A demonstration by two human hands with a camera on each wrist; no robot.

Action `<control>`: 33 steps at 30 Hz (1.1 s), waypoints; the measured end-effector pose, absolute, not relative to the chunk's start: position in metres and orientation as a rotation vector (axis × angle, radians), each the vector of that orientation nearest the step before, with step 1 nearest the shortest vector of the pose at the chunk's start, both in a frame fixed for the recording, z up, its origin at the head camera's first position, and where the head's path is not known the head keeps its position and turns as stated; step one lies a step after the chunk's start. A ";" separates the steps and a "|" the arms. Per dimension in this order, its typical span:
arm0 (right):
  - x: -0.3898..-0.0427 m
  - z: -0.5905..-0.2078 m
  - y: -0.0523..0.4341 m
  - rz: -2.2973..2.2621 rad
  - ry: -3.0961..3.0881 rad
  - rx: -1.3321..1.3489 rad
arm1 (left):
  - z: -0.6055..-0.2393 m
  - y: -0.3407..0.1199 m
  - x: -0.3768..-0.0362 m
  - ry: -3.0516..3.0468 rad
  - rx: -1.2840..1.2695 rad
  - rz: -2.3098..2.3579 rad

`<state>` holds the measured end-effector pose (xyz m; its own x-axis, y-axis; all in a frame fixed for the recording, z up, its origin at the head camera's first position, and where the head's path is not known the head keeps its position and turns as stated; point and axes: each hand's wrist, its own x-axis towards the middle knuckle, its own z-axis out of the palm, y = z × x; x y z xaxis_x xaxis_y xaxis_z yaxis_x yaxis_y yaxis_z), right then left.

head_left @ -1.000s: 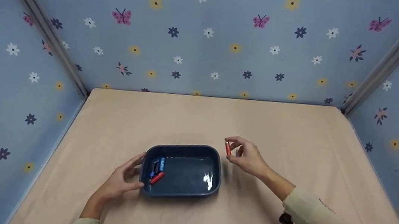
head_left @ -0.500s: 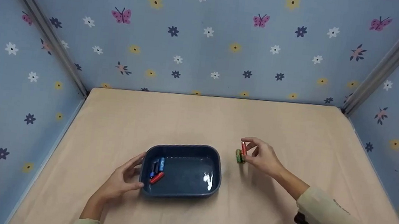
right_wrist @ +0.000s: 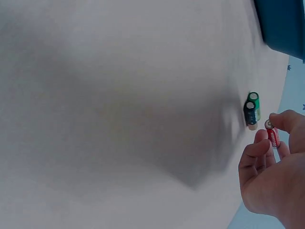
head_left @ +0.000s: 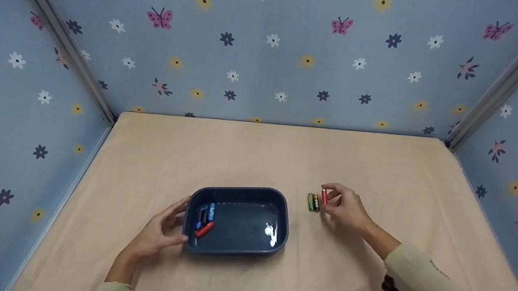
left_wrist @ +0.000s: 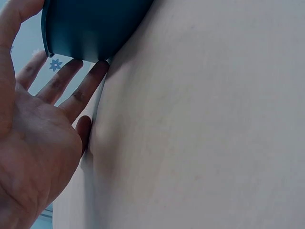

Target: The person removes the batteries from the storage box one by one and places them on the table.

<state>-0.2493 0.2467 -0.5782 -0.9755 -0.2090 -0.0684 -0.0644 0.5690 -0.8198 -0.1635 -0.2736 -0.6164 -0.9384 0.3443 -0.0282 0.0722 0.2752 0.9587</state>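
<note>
My right hand (head_left: 347, 208) pinches a red battery (head_left: 324, 197) between thumb and fingertips, just right of two others on the cloth. Those two, a green battery (head_left: 310, 202) and a dark battery with a gold end (head_left: 316, 202), lie side by side. The right wrist view shows the red battery (right_wrist: 272, 134) upright in the fingers, printed in white. My left hand (head_left: 151, 235) rests against the left end of a dark blue bin (head_left: 237, 254), thumb near the front corner. Its fingers (left_wrist: 78, 95) reach out fairly straight to the bin's wall in the left wrist view.
Inside the bin, at its left end, lie a light blue battery (head_left: 211, 212), dark blue ones (head_left: 202, 216) and a red one (head_left: 204, 229). A beige cloth (head_left: 258, 155) covers the table. Flowered blue panels (head_left: 267, 68) stand at the back and sides.
My right hand has carried the red battery rightward from near the bin's right rim to the far side of the green and dark batteries, which now show fully. The left hand stays put.
</note>
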 end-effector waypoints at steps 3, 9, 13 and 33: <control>-0.248 -0.583 0.247 -1.350 2.625 -0.205 | -0.618 -0.274 -0.164 2.314 0.397 1.732; -0.247 -0.587 0.247 -1.345 2.595 -0.203 | -0.617 -0.273 -0.164 2.288 0.410 1.766; -0.248 -0.591 0.244 -1.334 2.602 -0.206 | -0.617 -0.272 -0.163 2.291 0.388 1.764; -0.251 -0.594 0.241 -1.259 2.626 -0.231 | -0.618 -0.273 -0.163 2.275 0.418 1.773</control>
